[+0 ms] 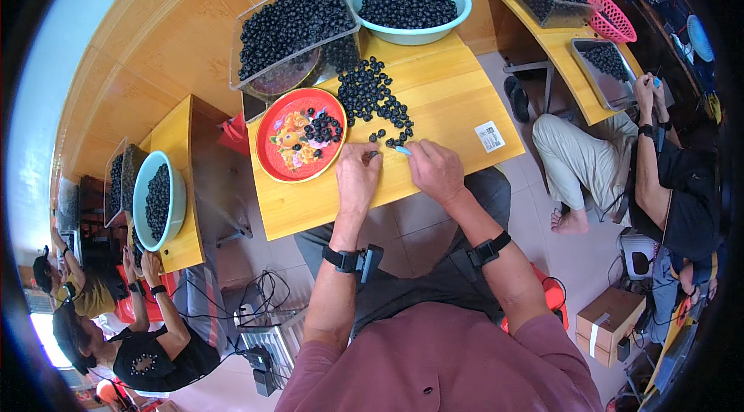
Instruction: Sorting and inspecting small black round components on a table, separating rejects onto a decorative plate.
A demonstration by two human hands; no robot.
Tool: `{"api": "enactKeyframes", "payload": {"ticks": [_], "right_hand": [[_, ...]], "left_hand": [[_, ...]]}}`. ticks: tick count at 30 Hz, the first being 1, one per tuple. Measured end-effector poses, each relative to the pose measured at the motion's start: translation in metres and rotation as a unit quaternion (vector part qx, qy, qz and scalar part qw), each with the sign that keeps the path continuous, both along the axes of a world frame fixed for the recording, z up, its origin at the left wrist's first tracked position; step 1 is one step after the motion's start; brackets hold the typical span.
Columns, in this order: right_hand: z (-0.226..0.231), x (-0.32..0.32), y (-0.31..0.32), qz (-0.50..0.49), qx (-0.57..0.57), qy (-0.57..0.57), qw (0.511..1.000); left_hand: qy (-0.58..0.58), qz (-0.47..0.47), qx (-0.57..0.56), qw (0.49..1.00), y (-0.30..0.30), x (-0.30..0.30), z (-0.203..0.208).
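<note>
Left hand [357,175], fingertips pinched on dark piece [373,154]; right hand [435,169], closed on blue tool [402,150] (both angled inward); yellow table [446,90]; panelled wall [182,28]; tiled floor [535,222].

1. A small dark piece [373,154], partly hidden, is held just right of the red tray [270,155].
2. A light-blue tool [402,150], mostly hidden, is held farther right of the tray.
3. Round black pieces [363,91] lie loosely spread right of the tray.

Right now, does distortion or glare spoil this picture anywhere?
Head view: the corners are black and the wooden wall bows near the rim; a white patch at lower left is washed out; centrally, the left hand and right hand show clearly.
</note>
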State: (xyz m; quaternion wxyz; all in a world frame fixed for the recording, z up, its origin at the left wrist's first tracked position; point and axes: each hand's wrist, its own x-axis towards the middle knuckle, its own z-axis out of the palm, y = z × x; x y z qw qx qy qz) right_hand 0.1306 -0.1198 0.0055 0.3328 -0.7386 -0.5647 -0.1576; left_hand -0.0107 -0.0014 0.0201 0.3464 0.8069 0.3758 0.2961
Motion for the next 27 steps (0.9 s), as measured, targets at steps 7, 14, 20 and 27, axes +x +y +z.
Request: {"api": "enactKeyframes", "payload": {"ticks": [7, 14, 20, 27], "right_hand": [[0.004, -0.001, 0.002, 0.009, 0.002, 0.003, 1.0], [0.003, 0.0, 0.001, 0.008, -0.003, 0.001, 1.0], [0.006, -0.001, 0.0, 0.021, -0.003, -0.013, 1.0], [0.006, -0.001, 0.001, 0.035, -0.006, -0.018, 0.999]], "left_hand": [[-0.063, 0.05, -0.083, 0.993, -0.014, 0.009, -0.01], [-0.091, 0.018, -0.051, 0.994, -0.017, 0.007, -0.013], [-0.138, 0.01, -0.087, 0.987, -0.016, 0.007, -0.019], [-0.144, -0.018, -0.1, 0.984, -0.014, 0.006, -0.022]]}}
